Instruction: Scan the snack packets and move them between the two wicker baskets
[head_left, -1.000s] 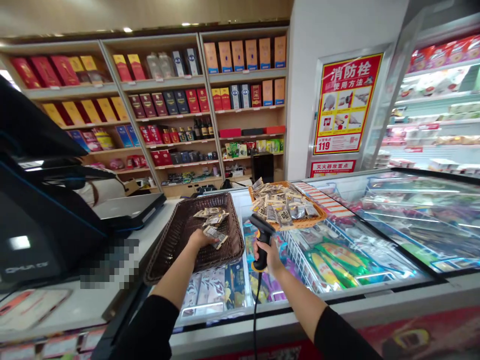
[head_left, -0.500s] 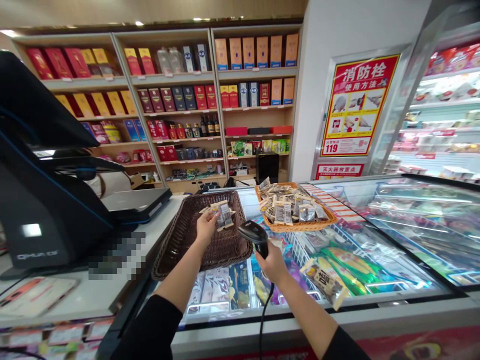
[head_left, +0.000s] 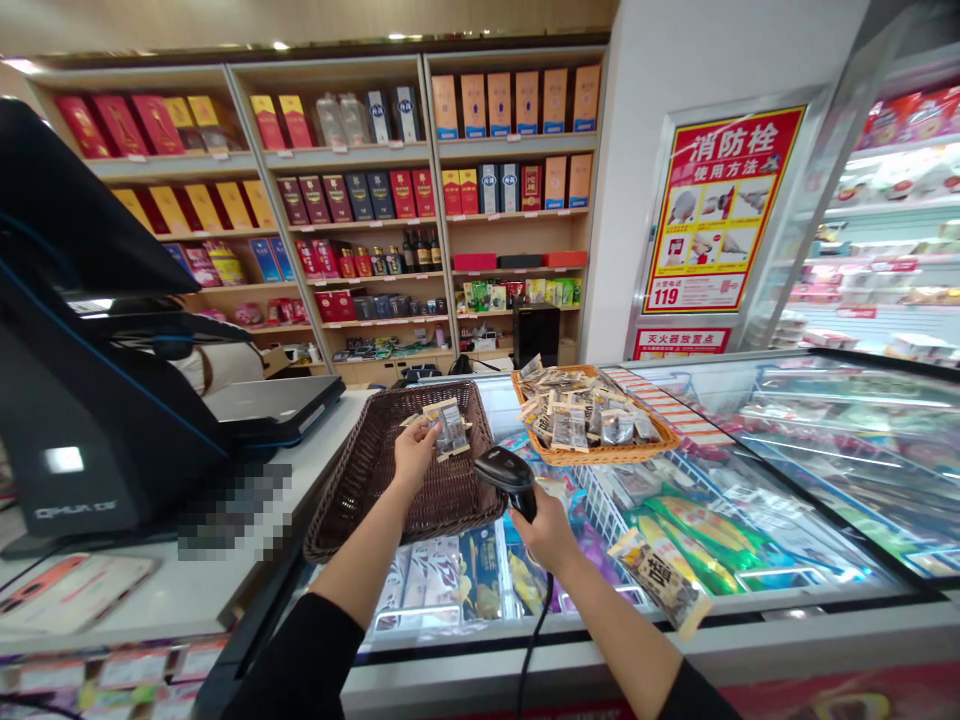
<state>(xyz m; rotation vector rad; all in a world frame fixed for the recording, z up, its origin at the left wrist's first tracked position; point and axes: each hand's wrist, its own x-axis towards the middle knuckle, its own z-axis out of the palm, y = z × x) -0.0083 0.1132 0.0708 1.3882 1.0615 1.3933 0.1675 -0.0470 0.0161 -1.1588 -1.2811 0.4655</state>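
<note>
My left hand is over the dark brown wicker basket, its thumb and fingers closed on a small snack packet with clear and beige wrapping. More of the same packaging shows just under it. My right hand grips the handle of a black barcode scanner, whose head points left toward the basket. From its handle a black cable hangs down. To the right, an orange wicker basket holds several similar packets. One loose snack packet lies on the freezer's glass near my right forearm.
Both baskets rest on a glass-topped chest freezer with bagged goods inside. At left, a counter carries a black checkout terminal, a flat scale and a phone. Shelves of boxes stand behind.
Both hands stay in nearly the same place, with the packet and scanner still held. The view has shifted very slightly.
</note>
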